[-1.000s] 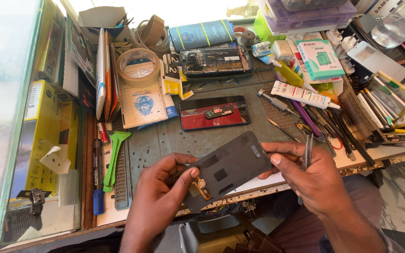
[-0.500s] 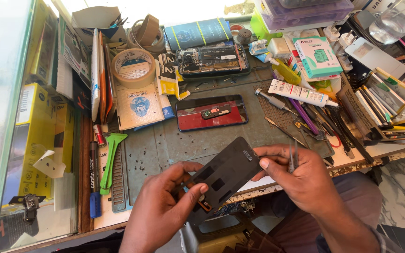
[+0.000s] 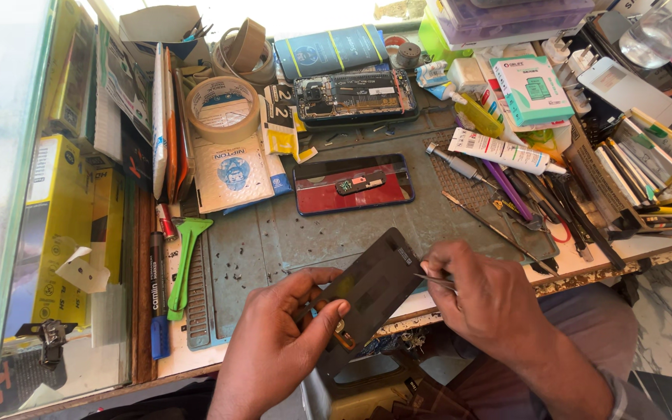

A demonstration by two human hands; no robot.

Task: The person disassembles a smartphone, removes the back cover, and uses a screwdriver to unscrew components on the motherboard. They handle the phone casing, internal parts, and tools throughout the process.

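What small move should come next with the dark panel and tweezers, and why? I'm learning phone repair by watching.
Probably bring the tweezers in the right hand down to the small brownish part at the dark panel's lower end. The left hand already pinches the panel there, tilted above the mat, and the tweezer tips sit near its upper edge, away from that part.

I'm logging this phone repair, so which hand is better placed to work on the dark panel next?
Probably the right hand: it holds thin metal tweezers whose tips meet the dark panel at its edge. The left hand grips the panel's lower end, steadying it.
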